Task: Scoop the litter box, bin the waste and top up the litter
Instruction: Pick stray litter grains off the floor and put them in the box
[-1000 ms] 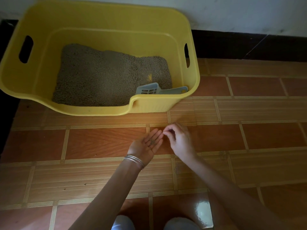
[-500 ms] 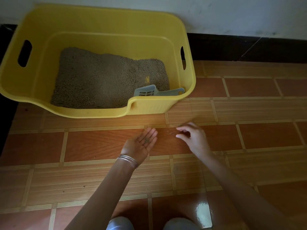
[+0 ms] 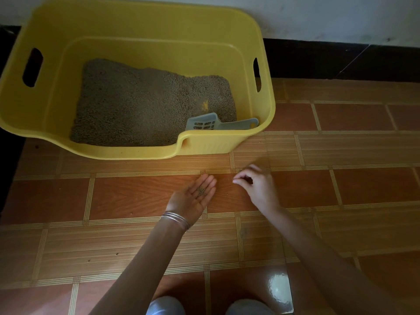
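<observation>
I see left hand flat, palm up, cradling a few litter grains just near of the litter box; right hand pinched at the tile, I can't tell if it holds any; risk: palm tilts, grains respill before reaching the box.

Floor: glossy orange-brown tiles, wood-grain print, pale striped borders. Directly on it: one yellow plastic litter box with cut-out side handles, standing by the black skirting at the wall; a few tiny dark specks, scattered.
</observation>
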The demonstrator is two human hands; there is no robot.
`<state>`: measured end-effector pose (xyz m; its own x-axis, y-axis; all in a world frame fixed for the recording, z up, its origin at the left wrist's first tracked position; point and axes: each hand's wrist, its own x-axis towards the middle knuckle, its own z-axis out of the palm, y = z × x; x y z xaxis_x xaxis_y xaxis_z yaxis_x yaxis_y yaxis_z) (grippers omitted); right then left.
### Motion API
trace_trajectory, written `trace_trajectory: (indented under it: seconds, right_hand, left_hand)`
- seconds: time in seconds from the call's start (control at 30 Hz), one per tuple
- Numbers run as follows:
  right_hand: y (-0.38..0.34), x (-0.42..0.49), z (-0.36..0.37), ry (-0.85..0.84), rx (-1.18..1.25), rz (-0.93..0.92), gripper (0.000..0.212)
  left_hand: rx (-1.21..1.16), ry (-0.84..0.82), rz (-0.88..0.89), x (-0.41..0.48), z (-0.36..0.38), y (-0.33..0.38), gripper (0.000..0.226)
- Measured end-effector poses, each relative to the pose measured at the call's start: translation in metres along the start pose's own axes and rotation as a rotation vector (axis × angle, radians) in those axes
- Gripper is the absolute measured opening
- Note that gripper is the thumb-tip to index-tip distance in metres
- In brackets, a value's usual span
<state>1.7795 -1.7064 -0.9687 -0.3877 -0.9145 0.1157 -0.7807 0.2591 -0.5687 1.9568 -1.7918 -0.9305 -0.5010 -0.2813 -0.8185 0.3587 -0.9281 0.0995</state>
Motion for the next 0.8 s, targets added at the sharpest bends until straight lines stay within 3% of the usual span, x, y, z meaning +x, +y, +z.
trace_trajectory:
  seconds: [0.13, 0.33, 0.57, 0.8]
  right_hand:
    - [0.001, -0.001, 0.001, -0.001, 0.049, -0.010, 0.012]
    - [0.006, -0.006, -0.003, -0.077, 0.044, -0.058, 0.037]
    - [0.001, -0.001, 0.008, 0.008, -0.002, -0.043, 0.019]
    - [0.000, -0.005, 0.015, 0.117, -0.088, -0.116, 0.016]
  left_hand:
    - [0.008, 0.006, 0.001, 0.001, -0.001, 0.000, 0.034]
    - [0.002, 0.009, 0.005, 0.003, -0.006, 0.004, 0.034]
    - [0.003, 0.001, -0.013, 0.004, -0.003, 0.002, 0.034]
    - [0.009, -0.009, -0.004, 0.004, -0.004, 0.002, 0.033]
